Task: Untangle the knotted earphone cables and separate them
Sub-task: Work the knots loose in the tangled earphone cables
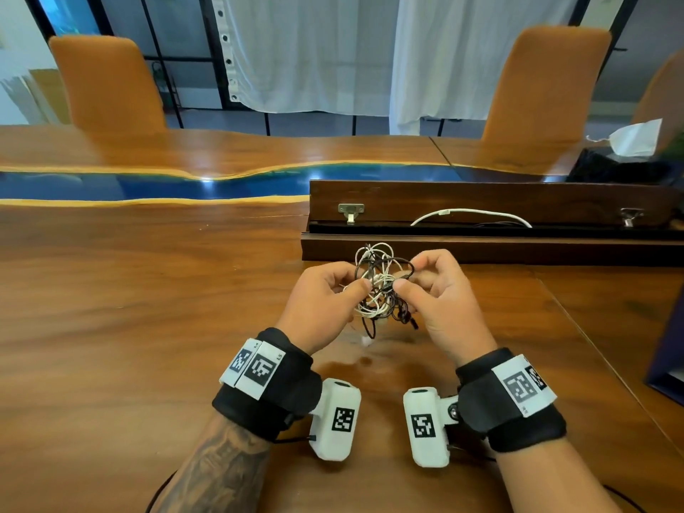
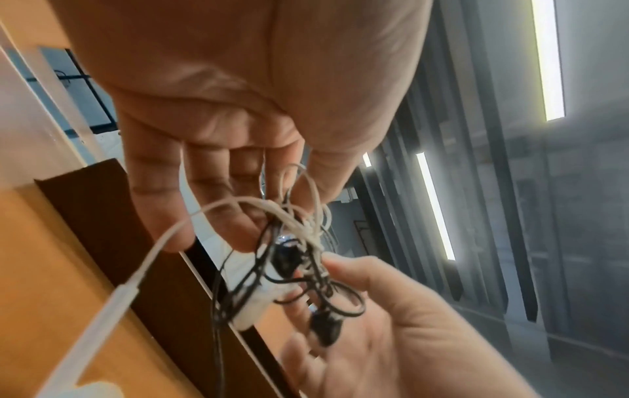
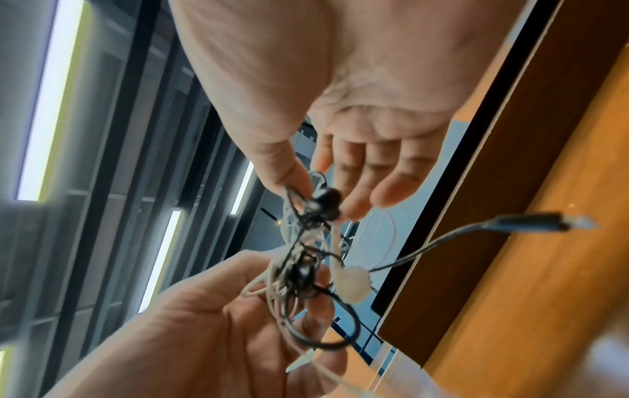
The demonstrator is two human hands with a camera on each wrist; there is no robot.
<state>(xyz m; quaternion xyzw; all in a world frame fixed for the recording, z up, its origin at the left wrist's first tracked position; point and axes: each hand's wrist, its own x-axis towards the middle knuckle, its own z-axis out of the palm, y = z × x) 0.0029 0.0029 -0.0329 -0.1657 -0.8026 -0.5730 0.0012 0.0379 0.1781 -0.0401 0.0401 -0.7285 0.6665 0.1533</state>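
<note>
A knotted bundle of white and black earphone cables (image 1: 381, 286) hangs in the air between both hands, just above the wooden table (image 1: 148, 309). My left hand (image 1: 325, 301) pinches the white strands (image 2: 306, 223) with thumb and fingers. My right hand (image 1: 433, 290) pinches a black loop and earbud (image 3: 323, 202) at the bundle's right side. A black plug (image 3: 531, 220) and a white earbud (image 3: 352, 282) dangle below. The white plug end (image 2: 112, 304) trails down toward the table.
A dark wooden box (image 1: 488, 235) lies open right behind the hands, with a white cable (image 1: 470, 213) in it. Orange chairs (image 1: 107, 83) stand across the table. A tissue box (image 1: 625, 157) is at the far right, and a dark object (image 1: 666, 361) at the right edge.
</note>
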